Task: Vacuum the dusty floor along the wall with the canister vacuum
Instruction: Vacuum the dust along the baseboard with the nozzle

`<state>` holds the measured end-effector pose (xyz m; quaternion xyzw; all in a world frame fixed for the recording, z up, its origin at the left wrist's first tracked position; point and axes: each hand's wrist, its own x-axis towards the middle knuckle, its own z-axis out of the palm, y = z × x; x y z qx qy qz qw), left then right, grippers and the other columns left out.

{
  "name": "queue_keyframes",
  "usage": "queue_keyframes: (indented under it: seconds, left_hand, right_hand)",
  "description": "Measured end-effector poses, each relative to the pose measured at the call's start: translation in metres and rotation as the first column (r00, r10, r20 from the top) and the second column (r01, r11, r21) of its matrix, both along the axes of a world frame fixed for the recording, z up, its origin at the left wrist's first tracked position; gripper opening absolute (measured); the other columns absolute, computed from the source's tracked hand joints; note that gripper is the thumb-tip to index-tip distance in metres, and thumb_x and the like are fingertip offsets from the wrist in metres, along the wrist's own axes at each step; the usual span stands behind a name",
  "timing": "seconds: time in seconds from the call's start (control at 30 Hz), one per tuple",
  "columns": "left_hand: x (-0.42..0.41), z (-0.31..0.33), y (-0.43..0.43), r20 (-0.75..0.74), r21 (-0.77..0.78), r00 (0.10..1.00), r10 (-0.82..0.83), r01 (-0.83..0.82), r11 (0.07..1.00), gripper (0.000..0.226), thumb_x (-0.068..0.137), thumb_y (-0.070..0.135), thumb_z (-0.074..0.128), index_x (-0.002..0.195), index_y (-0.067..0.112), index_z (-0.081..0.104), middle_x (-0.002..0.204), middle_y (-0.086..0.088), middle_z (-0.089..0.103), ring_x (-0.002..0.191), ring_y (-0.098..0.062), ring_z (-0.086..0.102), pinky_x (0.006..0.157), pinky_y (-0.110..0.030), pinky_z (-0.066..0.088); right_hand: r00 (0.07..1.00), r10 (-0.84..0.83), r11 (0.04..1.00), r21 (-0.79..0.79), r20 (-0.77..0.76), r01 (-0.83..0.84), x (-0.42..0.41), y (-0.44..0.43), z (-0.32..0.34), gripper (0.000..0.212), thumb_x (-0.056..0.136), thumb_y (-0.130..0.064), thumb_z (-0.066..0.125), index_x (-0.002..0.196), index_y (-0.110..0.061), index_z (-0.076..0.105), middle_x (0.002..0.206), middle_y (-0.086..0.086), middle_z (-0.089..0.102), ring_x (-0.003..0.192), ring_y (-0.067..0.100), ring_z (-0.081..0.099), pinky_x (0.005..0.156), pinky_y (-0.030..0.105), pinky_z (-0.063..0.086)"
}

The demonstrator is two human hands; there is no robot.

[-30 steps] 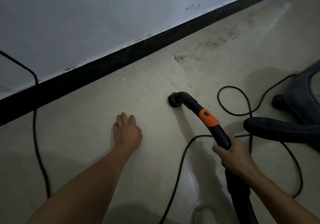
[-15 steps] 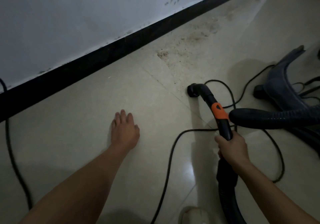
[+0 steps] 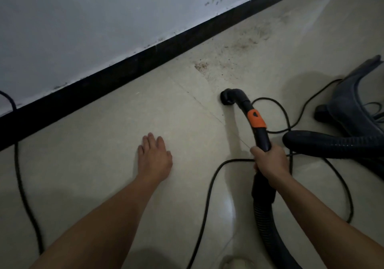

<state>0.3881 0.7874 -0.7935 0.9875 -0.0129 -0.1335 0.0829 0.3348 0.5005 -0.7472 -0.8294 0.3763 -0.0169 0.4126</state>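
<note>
Dust (image 3: pixel 239 48) lies in a brownish scatter on the floor (image 3: pixel 99 135) just below the black skirting board (image 3: pixel 124 69), right of centre in the upper half of the frame. It looks untouched. The black nozzle (image 3: pixel 228 98) sits mouth-down on the tile just short of the scatter's near edge, so the stroke probably has to carry on up and to the right along the white wall (image 3: pixel 83 19).

The right grip (image 3: pixel 270 160), a bare hand, is closed round the wand (image 3: pixel 261 137) just below its orange collar (image 3: pixel 256 120). That low hold probably gives close control of a short tube angled down at the floor. The left grip (image 3: pixel 154 160) holds nothing. It lies flat on the tile at centre frame with straight fingers pointing toward the wall, most likely propping up a person crouched low.

The ribbed hose (image 3: pixel 266 227) runs from the wand down to the lower edge. Another stretch of it (image 3: pixel 332 144) crosses at mid right toward the dark canister (image 3: pixel 353 106), which is parked at the right edge, close enough to leave slack. A thin power cord (image 3: pixel 209 185) loops on the floor beneath the wand and the right wrist, where a forward push could snag or drag it. A second stretch of cord (image 3: pixel 20 185) runs down the left edge.
</note>
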Motion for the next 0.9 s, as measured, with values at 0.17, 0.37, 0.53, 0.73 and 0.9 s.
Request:
queue_keyframes:
  seconds: [0.17, 0.37, 0.53, 0.73, 0.9]
  left_hand:
    - [0.001, -0.004, 0.007, 0.013, 0.001, 0.999, -0.029, 0.029, 1.0, 0.061, 0.1, 0.037, 0.032, 0.151, 0.008, 0.017, 0.159, -0.019, 0.008, 0.147, -0.033, 0.005, 0.117, -0.044, 0.011]
    - [0.008, -0.009, 0.006, 0.028, 0.021, 0.999, -0.029, 0.028, 0.999, 0.061, 0.1, 0.039, 0.028, 0.152, 0.01, 0.015, 0.159, -0.019, 0.006, 0.147, -0.033, 0.004, 0.118, -0.045, 0.01]
    - [0.019, -0.015, 0.001, 0.066, 0.031, 0.998, -0.006, 0.004, 0.999, 0.062, 0.1, 0.04, 0.026, 0.152, 0.01, 0.014, 0.159, -0.021, 0.006, 0.147, -0.035, 0.004, 0.118, -0.045, 0.007]
    - [0.047, -0.026, -0.002, 0.109, 0.022, 0.994, 0.028, -0.03, 0.999, 0.063, 0.1, 0.043, 0.02, 0.154, 0.012, 0.009, 0.16, -0.018, 0.001, 0.148, -0.033, -0.002, 0.12, -0.046, 0.002]
    - [0.048, -0.035, -0.002, 0.173, 0.028, 0.984, 0.049, -0.054, 0.998, 0.062, 0.099, 0.043, 0.023, 0.153, 0.014, 0.016, 0.16, -0.017, 0.006, 0.148, -0.031, 0.001, 0.12, -0.046, 0.002]
  right_hand:
    - [0.994, 0.104, 0.993, 0.06, 0.015, -0.105, 0.035, 0.015, 0.002, 0.019, 0.074, -0.027, 0.064, 0.088, -0.016, 0.056, 0.071, 0.012, 0.063, 0.055, 0.029, 0.062, 0.055, 0.04, 0.055]
    - [0.999, 0.023, 0.997, 0.069, 0.026, -0.025, 0.07, 0.013, 0.006, 0.024, 0.077, -0.026, 0.065, 0.097, -0.015, 0.057, 0.075, 0.011, 0.065, 0.053, 0.024, 0.062, 0.058, 0.039, 0.056]
    - [1.0, 0.0, 0.995, 0.104, 0.032, -0.004, 0.103, 0.0, 0.006, 0.028, 0.076, -0.027, 0.068, 0.098, -0.013, 0.059, 0.078, 0.011, 0.066, 0.053, 0.023, 0.062, 0.062, 0.043, 0.059]
    - [1.0, -0.019, 0.988, 0.156, 0.006, 0.018, 0.174, -0.019, 0.025, 0.03, 0.074, -0.015, 0.071, 0.1, -0.004, 0.06, 0.066, 0.011, 0.059, 0.045, 0.024, 0.054, 0.048, 0.032, 0.05]
    - [0.997, 0.053, 0.992, 0.113, -0.055, -0.047, 0.245, -0.027, 0.045, 0.018, 0.074, -0.007, 0.069, 0.085, -0.001, 0.056, 0.058, 0.011, 0.053, 0.029, 0.017, 0.046, 0.033, 0.026, 0.045]
